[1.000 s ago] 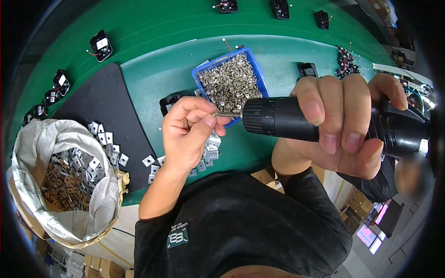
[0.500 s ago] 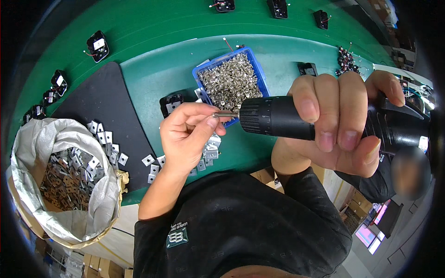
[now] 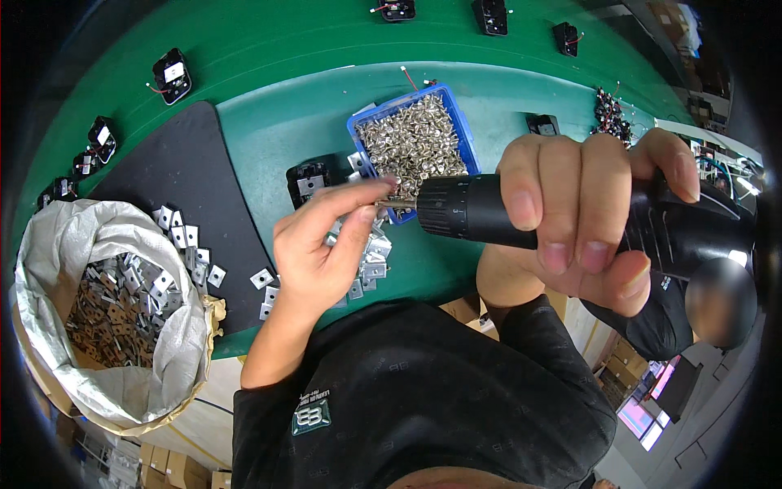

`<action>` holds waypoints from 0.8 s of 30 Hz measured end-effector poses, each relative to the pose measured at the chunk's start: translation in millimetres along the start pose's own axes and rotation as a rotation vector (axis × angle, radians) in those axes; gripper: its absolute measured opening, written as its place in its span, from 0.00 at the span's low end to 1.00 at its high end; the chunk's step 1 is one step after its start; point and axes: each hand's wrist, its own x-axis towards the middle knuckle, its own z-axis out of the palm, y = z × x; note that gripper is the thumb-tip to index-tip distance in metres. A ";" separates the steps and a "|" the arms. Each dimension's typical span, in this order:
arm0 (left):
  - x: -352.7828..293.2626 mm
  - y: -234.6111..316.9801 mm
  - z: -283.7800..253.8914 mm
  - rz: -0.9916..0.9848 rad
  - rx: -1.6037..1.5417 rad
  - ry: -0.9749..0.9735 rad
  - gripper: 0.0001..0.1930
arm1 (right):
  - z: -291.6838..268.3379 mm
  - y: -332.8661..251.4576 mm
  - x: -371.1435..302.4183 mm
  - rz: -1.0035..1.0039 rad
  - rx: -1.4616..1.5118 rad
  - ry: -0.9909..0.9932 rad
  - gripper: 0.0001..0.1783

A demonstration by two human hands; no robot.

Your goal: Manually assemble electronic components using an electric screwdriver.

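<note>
My right hand (image 3: 582, 212) is wrapped round a black power screwdriver (image 3: 481, 208), which lies level in the air with its bit (image 3: 397, 204) toward the left. Thumb and forefinger of my left hand (image 3: 322, 244) close in a pinch at the bit's tip. Whatever small piece sits between them is mostly hidden, with only a bit of silver metal showing. Just beyond, a blue tub (image 3: 470, 134) holds a heap of silver screws (image 3: 411, 138). A black housing (image 3: 308, 178) with a metal plate on it stands beyond my left hand. Loose square metal plates (image 3: 375, 265) lie beneath the hands.
A white sack (image 3: 191, 342) full of metal plates stands at the left, beside a black mat (image 3: 175, 163) with more plates (image 3: 186, 236). Several black housings (image 3: 172, 75) line the far green surface. A wire bundle (image 3: 611, 110) lies far right. Another person (image 3: 643, 318) is at the right.
The screwdriver and both hands have shifted slightly left. My left forefinger has lifted a little away from the thumb. The tub appears slightly farther right in the picture.
</note>
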 end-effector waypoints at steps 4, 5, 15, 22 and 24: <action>7.1 -4.6 -43.8 0.247 0.358 -0.069 0.37 | -0.2 24.8 -3.9 -0.015 0.020 0.032 0.26; 9.4 4.2 -54.8 0.193 0.505 -0.161 0.43 | -0.9 29.6 -3.7 -0.029 0.011 0.040 0.26; 9.2 -26.5 -62.3 0.039 0.763 -0.251 0.38 | 19.3 88.7 -3.9 -0.009 -0.112 0.276 0.28; 12.3 -29.9 -58.9 0.062 0.710 -0.215 0.36 | 18.1 100.9 -4.5 0.009 -0.148 0.306 0.28; 12.2 -30.3 -58.4 0.060 0.707 -0.211 0.36 | 17.7 101.2 -5.2 0.007 -0.140 0.304 0.28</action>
